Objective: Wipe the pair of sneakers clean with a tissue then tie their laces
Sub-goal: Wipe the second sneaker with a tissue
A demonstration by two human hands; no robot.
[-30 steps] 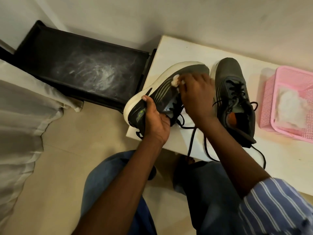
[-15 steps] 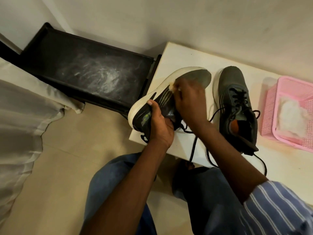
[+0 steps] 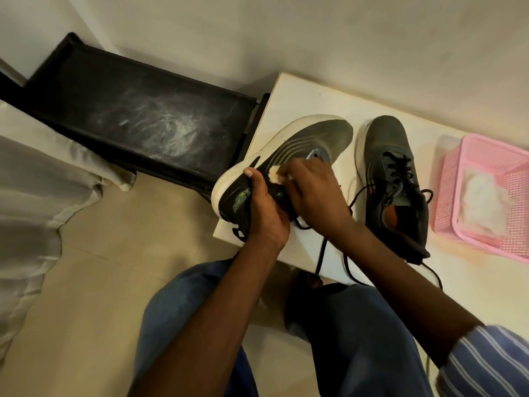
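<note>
Two dark grey sneakers with white soles are on a white table (image 3: 289, 101). The left sneaker (image 3: 303, 138) is tipped onto its side, and my left hand (image 3: 264, 209) grips it at the heel. My right hand (image 3: 313, 190) presses a crumpled white tissue (image 3: 275, 175) against the sneaker's side near the heel, right beside my left thumb. The right sneaker (image 3: 392, 173) stands upright on the table, apart from both hands. Black laces (image 3: 322, 257) hang loose over the table's front edge.
A pink plastic basket (image 3: 486, 156) holding white tissues stands at the table's right. A black dusty stand (image 3: 137, 110) sits left of the table against the wall. Grey fabric (image 3: 31, 181) lies at far left. My knees in blue trousers are below the table edge.
My right hand with the tissue has slid back along the left sneaker's side from the toe half toward the heel. My left hand keeps its grip on the heel.
</note>
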